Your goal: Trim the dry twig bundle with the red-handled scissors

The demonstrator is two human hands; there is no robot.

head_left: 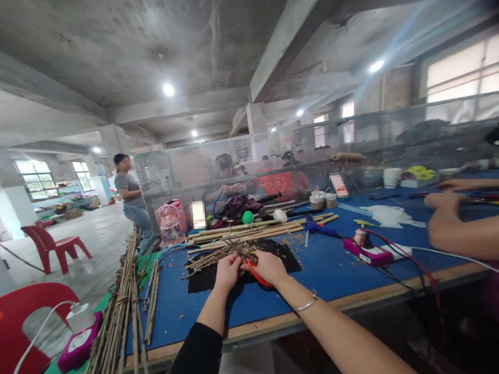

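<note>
My right hand (270, 267) is closed around the red handles of a pair of scissors (259, 274), whose metal blades point up and to the left. Close beside it, my left hand (228, 270) is pinched, its fingertips near the scissors; what they hold is too small to make out. Under and beyond both hands lies a black mat (286, 255) on the blue tabletop (258, 312). Short cut twigs (205, 260) are heaped on the mat, with small chips scattered round them. Longer bamboo sticks (278, 229) lie across the table just behind the pile.
A bundle of long sticks (118, 327) leans along the table's left end. To the right sit a blue glue gun (318, 228) and a purple power strip (367, 253) with cables. A co-worker's arms (460, 212) reach in at right. A perforated metal screen (180, 169) stands behind.
</note>
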